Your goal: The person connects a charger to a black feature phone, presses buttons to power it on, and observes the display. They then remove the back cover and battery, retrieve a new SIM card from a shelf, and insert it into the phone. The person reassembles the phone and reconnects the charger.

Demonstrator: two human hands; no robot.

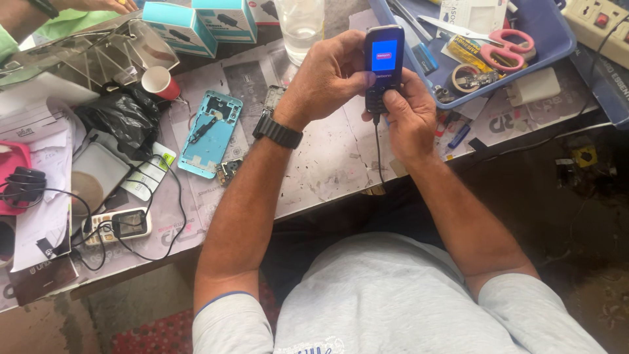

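I hold a small dark keypad phone point(383, 62) upright over the table, its screen lit blue with a red band. My left hand point(327, 78), with a black watch on the wrist, wraps the phone's left side. My right hand point(409, 115) grips its lower end, thumb on the keys. A thin black cable point(379, 154) hangs from the phone's bottom toward the table edge.
A light blue phone back frame point(211, 133) and a small circuit board point(229, 170) lie on the worn table point(327, 164). A white keypad phone point(118, 226) with black wires lies left. A blue tray point(547, 36) holds pink scissors point(511, 52). A clear glass point(300, 26) and another person's arm point(26, 16) are at the back.
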